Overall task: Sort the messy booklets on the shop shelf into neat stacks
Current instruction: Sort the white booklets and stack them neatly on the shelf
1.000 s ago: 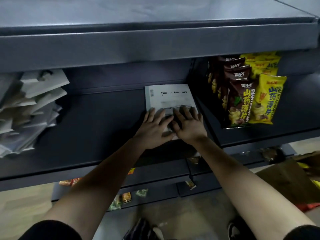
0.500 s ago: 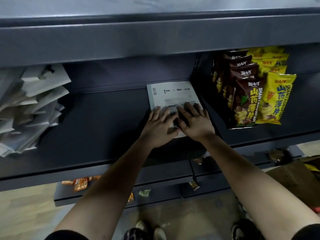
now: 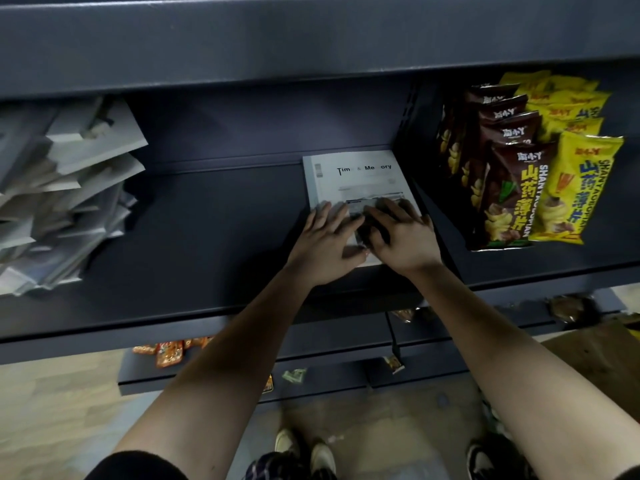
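A white booklet (image 3: 353, 174) titled "Time & Memory" lies flat on the dark shelf (image 3: 207, 230), close to the divider on its right. My left hand (image 3: 327, 244) and my right hand (image 3: 401, 237) rest side by side, palms down, on its near half, fingers spread and thumbs almost touching. They cover the booklet's front edge. At the shelf's far left a messy heap of white booklets (image 3: 65, 202) leans at mixed angles, well apart from both hands.
A perforated divider (image 3: 408, 133) separates the booklet from brown snack bags (image 3: 512, 188) and yellow snack bags (image 3: 571, 188). The shelf above (image 3: 311, 46) overhangs. Lower shelves hold small packets (image 3: 169, 353). A cardboard box (image 3: 595, 358) stands on the floor at the right.
Both hands stay flat on the same booklet. Only the view has shifted a little, so the shelf now sits higher and further right in frame.
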{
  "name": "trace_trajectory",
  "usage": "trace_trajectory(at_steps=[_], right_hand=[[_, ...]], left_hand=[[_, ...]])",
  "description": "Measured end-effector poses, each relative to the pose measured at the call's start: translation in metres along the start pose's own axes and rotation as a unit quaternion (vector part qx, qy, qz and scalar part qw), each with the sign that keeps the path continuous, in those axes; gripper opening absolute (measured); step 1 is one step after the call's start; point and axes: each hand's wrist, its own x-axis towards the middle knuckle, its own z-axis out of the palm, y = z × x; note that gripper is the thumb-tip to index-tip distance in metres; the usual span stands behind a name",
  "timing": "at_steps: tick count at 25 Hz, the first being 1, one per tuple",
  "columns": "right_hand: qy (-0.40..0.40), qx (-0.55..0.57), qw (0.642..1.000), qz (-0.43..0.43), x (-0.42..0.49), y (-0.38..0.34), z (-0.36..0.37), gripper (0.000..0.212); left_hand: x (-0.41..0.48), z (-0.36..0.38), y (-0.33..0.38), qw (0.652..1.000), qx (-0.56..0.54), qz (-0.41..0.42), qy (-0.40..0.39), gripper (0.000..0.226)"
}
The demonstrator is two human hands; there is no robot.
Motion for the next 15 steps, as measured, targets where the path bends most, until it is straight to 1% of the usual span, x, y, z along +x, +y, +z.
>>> trace_trajectory(at_steps=[4, 8, 10, 12, 13, 15], right_hand=[[0.004, -0.004, 1.000, -0.003, -0.002, 0.000, -0.002, 0.055], [-0.004, -0.026, 1.000, 0.004, -0.001, -0.006, -0.006, 0.051], [-0.027, -0.030, 0.999, 0.034, 0.002, -0.013, -0.009, 0.044], [-0.056, -0.004, 0.996, 0.068, 0.008, -0.021, -0.013, 0.037], [-0.059, 0.006, 0.996, 0.067, 0.011, -0.028, -0.016, 0.037], [-0.064, 0.018, 0.997, 0.030, 0.019, -0.050, -0.019, 0.039]], left_hand=[[0.000, 0.000, 0.000, 1.000, -0.002, 0.005, 0.007, 0.068], [-0.001, -0.001, 0.000, 0.999, -0.015, 0.023, 0.036, 0.064], [-0.007, -0.003, -0.002, 0.999, -0.018, 0.019, 0.046, 0.063], [-0.021, -0.005, -0.004, 0.998, -0.014, 0.022, 0.055, 0.062], [-0.032, -0.007, -0.004, 0.997, -0.011, 0.030, 0.064, 0.062], [-0.052, -0.013, -0.008, 0.996, 0.003, 0.035, 0.077, 0.066]])
